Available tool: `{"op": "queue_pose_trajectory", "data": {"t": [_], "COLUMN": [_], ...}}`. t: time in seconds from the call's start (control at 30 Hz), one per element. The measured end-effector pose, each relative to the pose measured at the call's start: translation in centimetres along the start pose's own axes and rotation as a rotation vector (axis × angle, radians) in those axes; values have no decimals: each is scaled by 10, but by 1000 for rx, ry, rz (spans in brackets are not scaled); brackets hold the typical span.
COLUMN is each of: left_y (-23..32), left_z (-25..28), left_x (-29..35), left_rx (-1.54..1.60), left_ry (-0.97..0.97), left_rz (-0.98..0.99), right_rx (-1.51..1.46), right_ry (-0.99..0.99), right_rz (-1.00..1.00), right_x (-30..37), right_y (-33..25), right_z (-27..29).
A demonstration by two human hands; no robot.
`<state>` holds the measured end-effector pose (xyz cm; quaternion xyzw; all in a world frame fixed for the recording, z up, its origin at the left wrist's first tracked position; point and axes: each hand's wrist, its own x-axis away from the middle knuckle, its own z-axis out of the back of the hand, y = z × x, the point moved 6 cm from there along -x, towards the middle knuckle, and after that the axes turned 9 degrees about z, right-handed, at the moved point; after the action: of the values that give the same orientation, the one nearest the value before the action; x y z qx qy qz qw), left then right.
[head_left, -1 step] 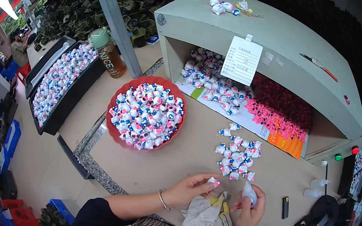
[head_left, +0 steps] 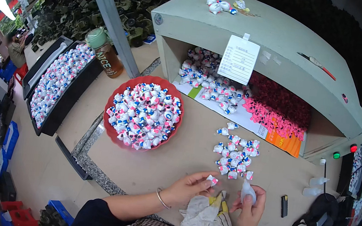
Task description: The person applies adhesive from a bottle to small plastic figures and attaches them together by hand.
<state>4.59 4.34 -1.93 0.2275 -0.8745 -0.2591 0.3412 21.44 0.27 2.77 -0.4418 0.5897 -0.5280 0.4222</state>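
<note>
Small figure: a white and pink figure (head_left: pixel 212 180) is at the left fingertips, above the table (head_left: pixel 168 171), apart from the bottle.
Left hand: the left hand (head_left: pixel 190 188) pinches that figure between thumb and fingers.
Bottle: a small translucent squeeze bottle (head_left: pixel 248 194), nozzle up, is in the right hand (head_left: pixel 252 210), whose fingers curl around it.
Cloth: a crumpled white cloth (head_left: pixel 199 215) with yellow parts lies between the forearms.
Loose figures: a cluster of similar figures (head_left: pixel 234 156) lies just beyond the hands.
Bowl: a red bowl (head_left: pixel 110 134) heaped with figures stands left of the cluster.
Cabinet: an open-fronted cabinet (head_left: pixel 271 28) behind holds more figures and pink pieces (head_left: pixel 277 121).
Far left: a black tray (head_left: pixel 66 113) full of figures sits near a drink bottle (head_left: pixel 110 63).
</note>
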Motion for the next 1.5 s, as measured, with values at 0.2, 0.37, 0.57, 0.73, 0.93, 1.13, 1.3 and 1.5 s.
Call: {"op": "queue_pose_trajectory", "data": {"t": [0.2, 0.37, 0.57, 0.73, 0.93, 1.13, 1.3, 1.5], "left_y": [4, 3, 8, 7, 8, 7, 4, 4], "left_z": [8, 6, 5, 6, 6, 5, 7, 5], "left_x": [5, 1, 0, 3, 2, 4, 3, 4], "left_rx": [108, 185, 240, 257, 250, 258, 273, 292], "left_ry": [-71, -50, -48, -43, -32, -27, -15, -40], "left_rz": [-27, -31, -33, -18, -13, -7, 8, 29], "right_rx": [-89, -112, 90, 200, 207, 232, 303, 268], "right_ry": [-117, -99, -64, -65, -51, -73, -52, -30], "right_rz": [19, 165, 384, 452, 475, 488, 506, 494], "right_x": [-4, -6, -1, 2, 2, 3, 4, 6], "right_y": [-36, -18, -12, -12, -11, -10, -9, -7], "right_z": [5, -17, -14, -16, -16, -16, -14, -17]}}
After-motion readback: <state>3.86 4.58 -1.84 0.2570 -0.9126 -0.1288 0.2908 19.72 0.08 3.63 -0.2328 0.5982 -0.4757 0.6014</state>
